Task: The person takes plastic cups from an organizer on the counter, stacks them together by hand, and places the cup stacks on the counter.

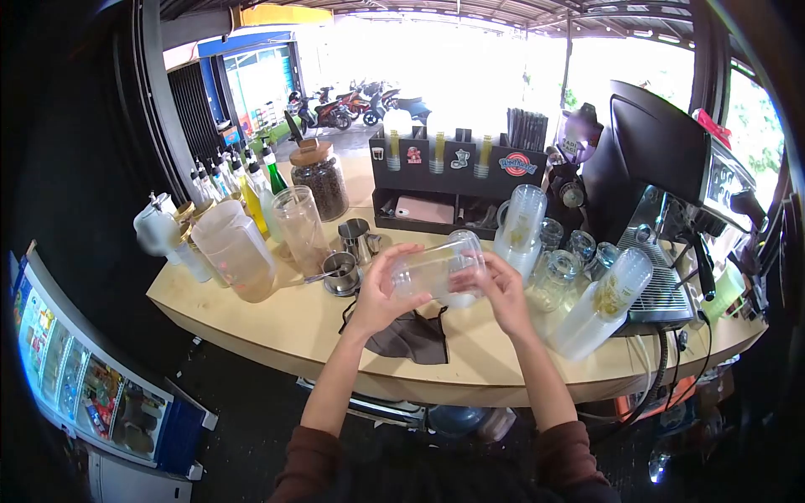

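Note:
A clear plastic cup [423, 270] lies sideways in the air between my two hands, over the counter. My left hand [387, 289] grips its left end, thumb underneath. At the rim end, on the right, my right hand [496, 289] has its fingers curled round the cup. Below them on the counter is a dark cloth [411, 338] with thin straps. Just left of my left hand stand a metal cup [340, 272] with a spoon in it and a metal pitcher [359, 238]. Stacked plastic cups [521, 226] are close to my right hand.
A second cup stack [605, 306] and glasses [558, 277] stand before the espresso machine [662, 226]. Leftward are a cloudy pitcher [235, 251], a clear tall pitcher [300, 226], a coffee bean jar [320, 180] and syrup bottles [251, 197]. A black organizer [453, 180] stands behind.

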Demonstrator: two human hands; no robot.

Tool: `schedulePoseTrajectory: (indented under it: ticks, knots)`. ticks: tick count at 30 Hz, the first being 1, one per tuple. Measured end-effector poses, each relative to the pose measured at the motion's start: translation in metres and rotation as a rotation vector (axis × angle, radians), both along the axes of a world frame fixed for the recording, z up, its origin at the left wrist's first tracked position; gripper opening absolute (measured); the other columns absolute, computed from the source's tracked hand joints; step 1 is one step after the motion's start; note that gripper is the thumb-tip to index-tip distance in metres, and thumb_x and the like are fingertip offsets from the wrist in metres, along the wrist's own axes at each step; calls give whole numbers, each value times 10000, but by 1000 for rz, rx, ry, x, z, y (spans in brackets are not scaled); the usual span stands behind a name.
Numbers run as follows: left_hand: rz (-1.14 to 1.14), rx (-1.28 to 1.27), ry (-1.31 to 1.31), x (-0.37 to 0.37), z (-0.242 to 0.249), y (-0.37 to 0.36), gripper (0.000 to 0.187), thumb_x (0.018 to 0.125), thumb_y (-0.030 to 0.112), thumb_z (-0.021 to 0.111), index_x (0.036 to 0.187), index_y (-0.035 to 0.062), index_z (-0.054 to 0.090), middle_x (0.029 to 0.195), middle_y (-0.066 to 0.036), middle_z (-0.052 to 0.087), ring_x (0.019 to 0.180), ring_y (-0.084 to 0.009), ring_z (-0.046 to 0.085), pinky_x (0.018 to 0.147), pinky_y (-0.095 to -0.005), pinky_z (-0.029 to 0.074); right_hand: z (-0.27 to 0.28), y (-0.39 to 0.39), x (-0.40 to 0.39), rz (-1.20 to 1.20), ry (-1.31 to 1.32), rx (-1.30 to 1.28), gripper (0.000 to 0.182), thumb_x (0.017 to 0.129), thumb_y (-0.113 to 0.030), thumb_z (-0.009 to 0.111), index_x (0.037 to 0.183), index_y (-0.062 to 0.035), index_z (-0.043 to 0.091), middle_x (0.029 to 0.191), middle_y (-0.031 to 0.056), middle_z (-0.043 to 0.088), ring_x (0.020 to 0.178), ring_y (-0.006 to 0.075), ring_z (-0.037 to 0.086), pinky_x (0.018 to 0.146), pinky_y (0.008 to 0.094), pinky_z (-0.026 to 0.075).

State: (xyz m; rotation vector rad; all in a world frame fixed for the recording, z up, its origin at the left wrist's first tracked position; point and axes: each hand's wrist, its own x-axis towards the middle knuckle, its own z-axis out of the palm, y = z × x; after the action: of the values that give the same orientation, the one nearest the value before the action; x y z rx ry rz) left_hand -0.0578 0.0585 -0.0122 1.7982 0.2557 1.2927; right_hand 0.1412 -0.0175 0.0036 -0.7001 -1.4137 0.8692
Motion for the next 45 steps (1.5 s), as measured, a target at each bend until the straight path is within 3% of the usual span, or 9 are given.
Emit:
schedulePoseTrajectory:
  ticks: [2,8,13,21,28,38,41,45]
  knots:
    - [21,5,10,2,4,-5,747,653,57,786,1281,8,385,1260,-107,462,1188,-198,445,1008,-349,369,4,1,3,52,114,-118,307,925,-138,519,1188,21,513,961,130,650,893,193,631,825,319,488]
    - [-78,-202,-77,1,-8,-2,772,666,13,772,1307,24,343,1306,-102,404,1202,-205,430,1009,-364,392,-2,-2,3,-94,-88,50,364,958,-219,461,1214,37,507,968,144,650,873,204,639,812,329,499]
    - [-171,-248,-68,0,-8,0,767,671,-10,758,1311,27,339,1309,-104,399,1196,-204,436,996,-368,410,-3,-2,7,-18,79,-90,318,950,-180,479,1159,48,555,988,145,653,897,205,637,832,323,490]
    - [-169,-435,-223,1,-18,5,687,721,111,736,1299,17,376,1225,-88,474,1147,-184,472,989,-347,408,-12,-6,3,-84,-141,65,305,947,-167,483,1153,44,562,1008,155,654,930,208,630,870,317,473]
    - [-132,-334,-193,3,-24,4,693,710,78,739,1298,12,376,1218,-93,479,1131,-181,481,952,-341,443,-5,-5,0,-32,-9,-12,317,945,-173,491,1152,57,559,998,162,652,902,205,636,845,319,491]
    - [-131,-359,-216,2,-20,-1,701,716,77,743,1300,8,361,1214,-100,478,1124,-192,488,936,-348,457,-5,-9,-4,-63,-53,-2,333,940,-183,503,1167,56,545,1000,162,650,890,215,640,837,323,491]
    - [-135,-369,-296,10,-20,-4,684,725,81,740,1293,10,366,1219,-101,481,1115,-189,495,930,-344,458,-12,-5,-9,-50,-25,-13,326,937,-211,504,1150,31,551,998,167,654,921,236,638,865,349,473]
    - [-175,-540,-380,21,-25,-3,644,742,85,729,1275,12,375,1212,-93,493,1097,-183,510,934,-325,445,-26,1,-26,87,30,4,264,928,-116,501,1149,26,523,1095,154,623,1033,216,590,906,327,446]
